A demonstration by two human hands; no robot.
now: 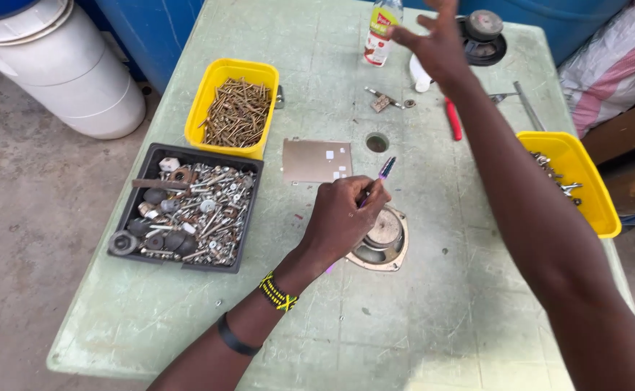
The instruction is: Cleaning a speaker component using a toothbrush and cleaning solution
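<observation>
My left hand (343,217) is closed around a thin purple-handled screwdriver (384,172), whose tip points up and away over the table. Just right of that hand lies a small round loudspeaker (386,242), face down on the pale green table (419,318). My right hand (437,43) is stretched far across the table with fingers spread, holding nothing. It hovers near a small plastic bottle (381,32) and a second, dark loudspeaker (484,36) at the far edge.
A yellow tub of brown screws (236,108) and a black tray of mixed bolts, nuts and washers (187,206) sit on the left. Another yellow tub (574,181) is at right. A metal plate (317,161), red-handled pliers (453,119) and a table hole (377,142) lie mid-table.
</observation>
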